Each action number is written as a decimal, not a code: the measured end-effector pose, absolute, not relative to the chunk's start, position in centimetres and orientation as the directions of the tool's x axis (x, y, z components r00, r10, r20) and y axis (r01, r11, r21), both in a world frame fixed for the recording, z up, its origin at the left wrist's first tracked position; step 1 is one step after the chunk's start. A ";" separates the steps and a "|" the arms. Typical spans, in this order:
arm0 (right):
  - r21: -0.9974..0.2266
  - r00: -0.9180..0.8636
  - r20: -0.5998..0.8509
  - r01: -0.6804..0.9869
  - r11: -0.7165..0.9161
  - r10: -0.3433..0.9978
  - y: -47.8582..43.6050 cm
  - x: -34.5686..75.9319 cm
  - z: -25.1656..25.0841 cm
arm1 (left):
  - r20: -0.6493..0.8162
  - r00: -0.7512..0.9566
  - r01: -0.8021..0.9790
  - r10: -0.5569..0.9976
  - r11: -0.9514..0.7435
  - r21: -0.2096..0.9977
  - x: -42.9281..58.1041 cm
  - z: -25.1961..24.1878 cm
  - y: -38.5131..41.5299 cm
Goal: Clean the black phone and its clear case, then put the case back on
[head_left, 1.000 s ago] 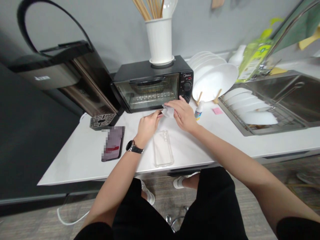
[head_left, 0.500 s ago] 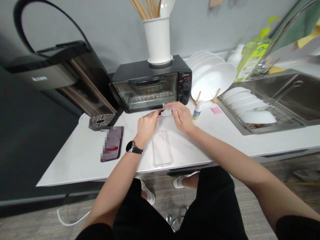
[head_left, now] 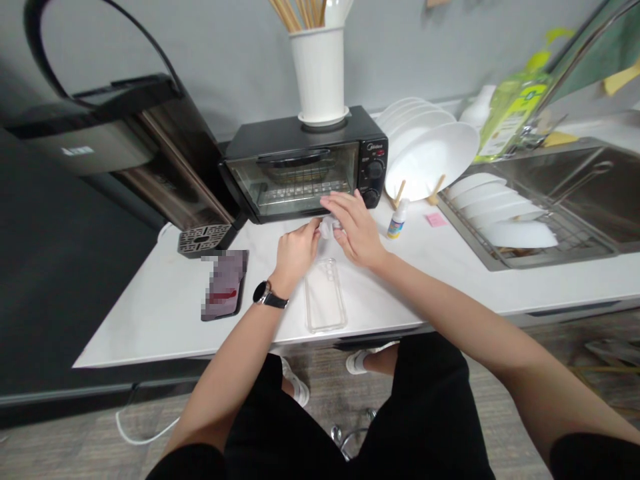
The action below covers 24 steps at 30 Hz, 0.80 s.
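My left hand [head_left: 296, 252], with a black watch on the wrist, is closed on a crumpled whitish tissue [head_left: 327, 227] in front of the oven. My right hand [head_left: 359, 230] touches the tissue's right side with its thumb, its other fingers stretched out above. A clear phone case [head_left: 325, 297] lies flat on the counter just below the hands. Left of my wrist lies a phone [head_left: 226, 285], its screen blurred out. A small spray bottle [head_left: 397, 220] with a blue and yellow label stands right of my right hand.
A black toaster oven [head_left: 300, 177] carries a white utensil holder [head_left: 320, 77]. Left is a tall dark dispenser [head_left: 170, 167]. White plates [head_left: 433, 160], a pink note [head_left: 436, 219], a green soap bottle [head_left: 515, 110] and a sink with a dish rack [head_left: 550, 230] are on the right.
My right hand's fingers have lifted and spread from the tissue, which now looks more crumpled. My left hand has barely moved. The view has shifted slightly.
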State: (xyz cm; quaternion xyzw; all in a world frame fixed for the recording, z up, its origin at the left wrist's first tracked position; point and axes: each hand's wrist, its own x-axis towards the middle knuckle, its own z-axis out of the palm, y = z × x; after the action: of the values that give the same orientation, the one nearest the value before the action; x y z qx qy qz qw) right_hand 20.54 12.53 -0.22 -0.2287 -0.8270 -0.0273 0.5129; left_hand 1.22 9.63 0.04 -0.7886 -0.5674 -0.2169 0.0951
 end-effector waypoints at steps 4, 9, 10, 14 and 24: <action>-0.148 -0.423 0.844 0.409 0.900 0.330 13.2 21.4 -0.2 | 0.463 0.241 0.943 0.853 -0.318 0.095 1.2 0.3 9.5; -0.213 -0.245 0.908 0.428 0.878 0.340 13.3 21.9 -0.7 | 0.455 0.241 0.937 0.857 -0.329 0.122 1.5 0.3 9.4; -0.176 -0.259 0.917 0.420 0.890 0.303 13.2 21.7 -0.7 | 0.445 0.249 0.936 0.860 -0.331 0.117 1.6 0.2 9.4; -0.040 -0.381 0.904 0.374 0.927 0.193 12.9 21.1 -0.7 | 0.409 0.279 0.938 0.869 -0.337 0.075 1.8 -0.1 9.5; -0.128 -0.339 0.900 0.392 0.911 0.272 13.2 21.5 -0.9 | 0.425 0.257 0.936 0.868 -0.334 0.116 1.8 0.0 9.4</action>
State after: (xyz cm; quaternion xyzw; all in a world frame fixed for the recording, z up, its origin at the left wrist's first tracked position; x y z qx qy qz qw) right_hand 21.48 13.19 -0.95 -0.2036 -0.8164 -0.0557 0.5375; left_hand 1.82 9.43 0.01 -0.7886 -0.5717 -0.2117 0.0800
